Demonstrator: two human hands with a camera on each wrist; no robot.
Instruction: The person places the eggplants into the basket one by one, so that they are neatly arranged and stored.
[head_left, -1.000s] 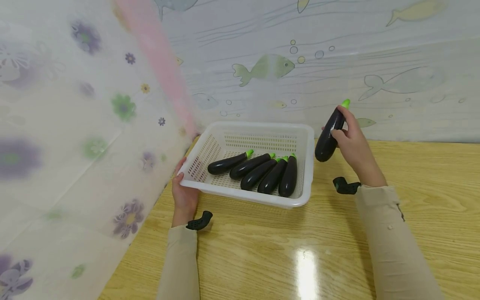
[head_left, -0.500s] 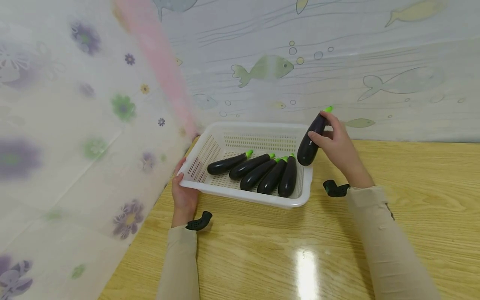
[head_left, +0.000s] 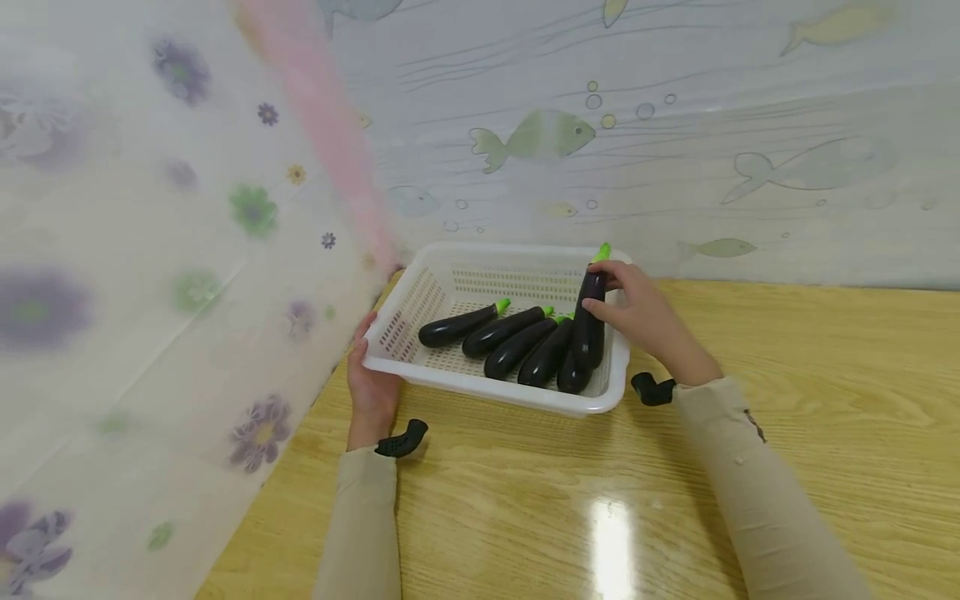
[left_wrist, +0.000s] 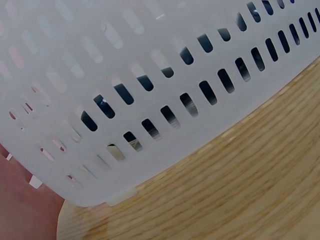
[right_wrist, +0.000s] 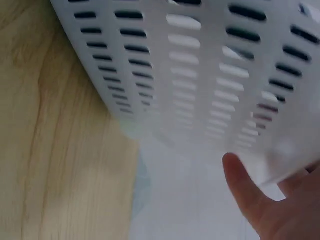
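In the head view a white plastic basket (head_left: 480, 386) with slotted walls stands on the table. Several dark purple eggplants (head_left: 447, 327) with green stems lie inside it, side by side. My left hand (head_left: 371, 387) grips the basket's left front corner, thumb at the rim. My right hand (head_left: 652, 321) holds another eggplant (head_left: 590, 325) near its stem end, over the basket's right side. This one overlaps the rightmost eggplant (head_left: 573, 380). In the right wrist view, part of the right hand (right_wrist: 280, 215) shows beside the basket wall (right_wrist: 160, 70); the held eggplant is hidden there.
The wood-grain table (head_left: 510, 500) spreads in front and to the right. A flowered sheet (head_left: 150, 250) hangs along the left side, and a fish-patterned sheet (head_left: 675, 192) closes off the back just behind the basket.
My right hand has carried the eggplant left and down, from beside the basket to over its right end, turning it more upright. My left hand stays at the basket corner.
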